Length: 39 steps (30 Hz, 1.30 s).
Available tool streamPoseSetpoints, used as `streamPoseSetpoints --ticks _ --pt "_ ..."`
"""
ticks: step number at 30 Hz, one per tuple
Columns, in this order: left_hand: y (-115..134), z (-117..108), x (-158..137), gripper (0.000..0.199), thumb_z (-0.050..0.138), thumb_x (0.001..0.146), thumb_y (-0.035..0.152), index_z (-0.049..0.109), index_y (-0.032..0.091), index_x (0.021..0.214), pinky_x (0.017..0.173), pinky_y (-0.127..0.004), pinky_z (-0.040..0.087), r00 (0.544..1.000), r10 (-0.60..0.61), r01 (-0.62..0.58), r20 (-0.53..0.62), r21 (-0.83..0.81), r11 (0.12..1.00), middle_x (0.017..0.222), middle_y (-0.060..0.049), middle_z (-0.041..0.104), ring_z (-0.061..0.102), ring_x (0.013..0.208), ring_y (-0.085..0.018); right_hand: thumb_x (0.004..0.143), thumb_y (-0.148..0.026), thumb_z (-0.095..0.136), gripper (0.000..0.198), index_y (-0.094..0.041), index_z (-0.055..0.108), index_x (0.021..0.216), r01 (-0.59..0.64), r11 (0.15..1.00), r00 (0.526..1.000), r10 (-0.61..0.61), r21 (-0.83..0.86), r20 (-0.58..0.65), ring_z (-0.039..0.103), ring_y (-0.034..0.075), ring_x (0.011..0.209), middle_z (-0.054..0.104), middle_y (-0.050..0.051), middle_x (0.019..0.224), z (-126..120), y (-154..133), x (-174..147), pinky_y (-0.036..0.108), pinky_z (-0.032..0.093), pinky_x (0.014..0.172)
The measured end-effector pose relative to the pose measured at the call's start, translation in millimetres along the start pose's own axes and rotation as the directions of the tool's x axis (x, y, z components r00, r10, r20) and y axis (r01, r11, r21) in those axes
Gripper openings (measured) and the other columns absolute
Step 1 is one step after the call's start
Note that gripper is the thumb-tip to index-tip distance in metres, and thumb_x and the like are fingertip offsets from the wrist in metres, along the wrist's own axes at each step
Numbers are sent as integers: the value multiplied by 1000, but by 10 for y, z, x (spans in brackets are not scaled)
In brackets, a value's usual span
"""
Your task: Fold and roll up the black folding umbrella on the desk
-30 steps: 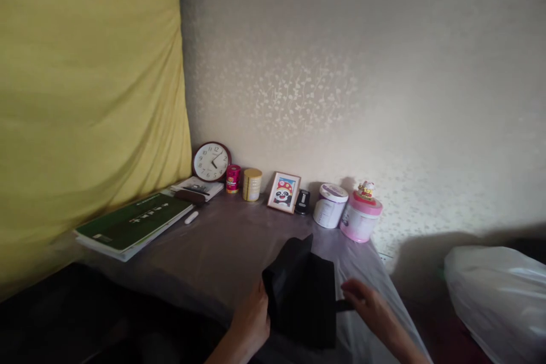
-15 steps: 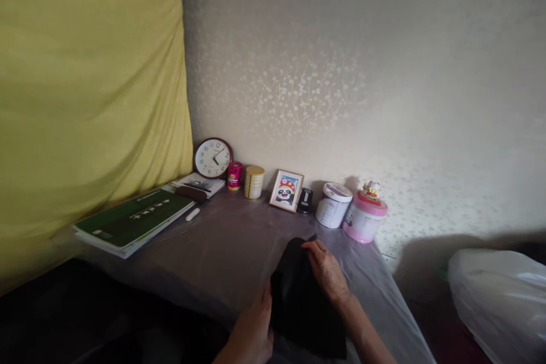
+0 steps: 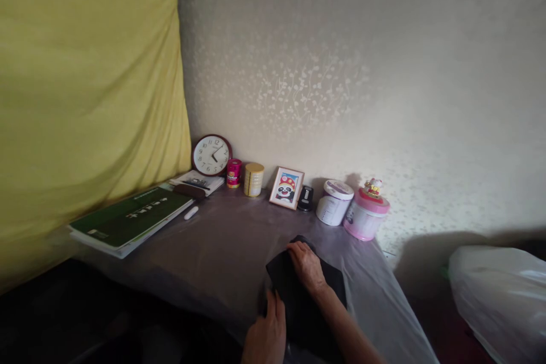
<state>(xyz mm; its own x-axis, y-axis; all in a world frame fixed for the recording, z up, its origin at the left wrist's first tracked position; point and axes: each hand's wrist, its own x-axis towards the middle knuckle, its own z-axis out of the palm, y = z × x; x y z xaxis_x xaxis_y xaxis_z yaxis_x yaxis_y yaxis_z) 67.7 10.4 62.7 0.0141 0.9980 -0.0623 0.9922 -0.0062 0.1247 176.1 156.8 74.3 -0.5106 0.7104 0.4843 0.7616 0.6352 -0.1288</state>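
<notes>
A thin, dark black sheet (image 3: 298, 307), perhaps paper or cloth, lies at the near part of the table with a pointed corner turned to the left. My right hand (image 3: 307, 267) reaches over its upper part, fingers bent together on the black material. Lower down, my left hand (image 3: 268, 327) is at the sheet's left edge, its fingers close together and gripping there. The undersides of both hands and the sheet's lower end are hidden or too dark to make out.
Along the wall stand a round clock (image 3: 212, 155), a pink can (image 3: 234, 174), a yellow-lidded can (image 3: 253, 180), a panda picture frame (image 3: 286, 187), a black stapler-like object (image 3: 306, 198), a white tub (image 3: 334, 203) and a pink tub (image 3: 367, 215). Green book (image 3: 132, 220) at left.
My right hand has moved left across the black sheet, bringing its upper part over to a pointed corner on the left. My left hand has shifted slightly right and down.
</notes>
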Motion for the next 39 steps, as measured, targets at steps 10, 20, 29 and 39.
streamPoseSetpoints --ticks 10,20,29,39 --pt "-260 -224 -118 67 52 72 15 32 11 135 94 -38 46 992 100 -77 80 -244 967 139 -18 39 51 115 -30 91 -22 42 22 -21 64 91 11 1000 1000 -11 12 13 58 17 81 67 3 88 21 -22 9 29 45 76" --pt "-260 -88 126 91 59 63 21 14 19 142 111 -50 16 939 341 -339 -50 -326 882 151 -11 5 9 137 -31 91 -21 43 23 -20 65 86 12 999 1000 -13 31 23 59 17 88 69 3 86 24 -9 14 29 44 79" --pt "-148 -83 170 99 56 52 5 12 10 141 110 -45 21 963 246 -204 107 -303 931 148 -18 8 14 136 -33 93 -22 38 28 -22 65 88 -14 998 998 10 67 65 57 18 102 69 2 97 26 133 66 36 39 92" --pt "-25 -209 91 102 54 49 -1 11 15 141 108 -46 26 977 158 -105 141 -323 940 149 -16 9 19 135 -34 88 -20 37 26 -22 63 95 -188 982 982 189 18 -27 63 19 93 69 7 97 78 621 35 34 47 85"
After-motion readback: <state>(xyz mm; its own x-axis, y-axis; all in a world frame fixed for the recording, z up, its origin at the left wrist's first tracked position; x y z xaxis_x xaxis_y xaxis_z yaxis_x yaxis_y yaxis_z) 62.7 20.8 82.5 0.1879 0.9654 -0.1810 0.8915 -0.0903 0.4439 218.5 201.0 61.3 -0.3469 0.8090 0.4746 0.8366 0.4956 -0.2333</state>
